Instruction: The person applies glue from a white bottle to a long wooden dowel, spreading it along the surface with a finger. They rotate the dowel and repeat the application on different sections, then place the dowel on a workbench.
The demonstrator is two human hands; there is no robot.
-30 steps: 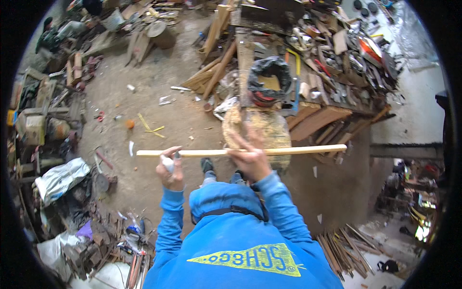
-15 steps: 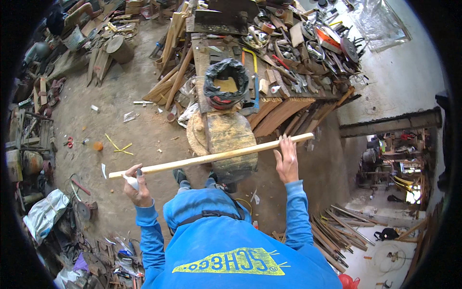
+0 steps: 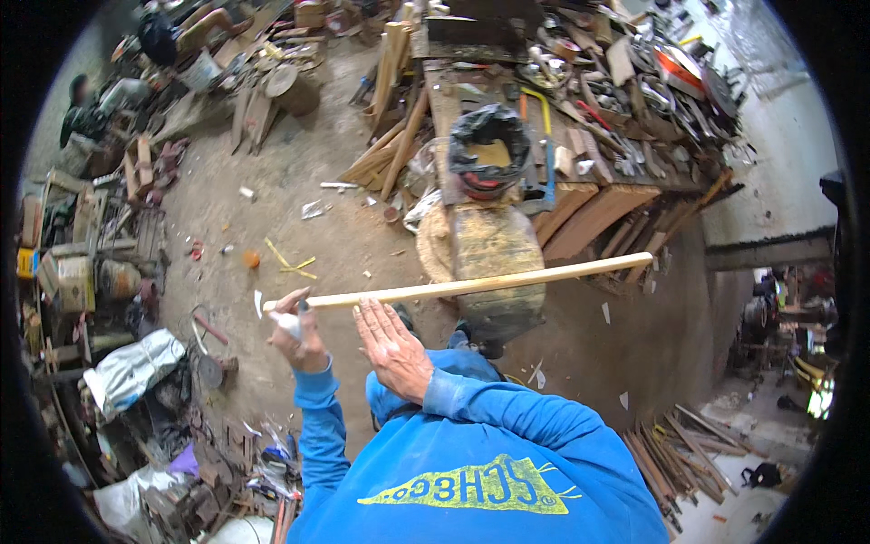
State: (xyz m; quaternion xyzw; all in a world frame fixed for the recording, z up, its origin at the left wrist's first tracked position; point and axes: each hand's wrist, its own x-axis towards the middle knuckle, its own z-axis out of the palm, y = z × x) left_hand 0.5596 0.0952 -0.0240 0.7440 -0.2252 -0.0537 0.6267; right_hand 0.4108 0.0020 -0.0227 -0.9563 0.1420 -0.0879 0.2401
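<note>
A long, pale wooden stick (image 3: 507, 283) lies across in front of me, its right end slightly higher in the picture. At its left end, my left hand (image 3: 306, 348) is closed around the wood. A small white thing (image 3: 288, 325) shows among those fingers, too blurred to name. My right hand (image 3: 401, 361) is open, fingers stretched out, with the fingertips at the stick's near side not far from the left hand. The stick's right part reaches over a dust-covered wooden block (image 3: 497, 245), unsupported by a hand.
Beyond the block, a black-lined bucket (image 3: 489, 150) stands on a plank. A hacksaw (image 3: 548, 154) with a blue and yellow frame lies beside it. Tools and wood are heaped on the bench (image 3: 625, 168). Scrap wood lines the left, and long strips (image 3: 680, 462) lie at lower right.
My right hand has left the stick's right end and slid left, close to my left hand. The left hand keeps its end. The whole view has shifted, with the scene moving right.
</note>
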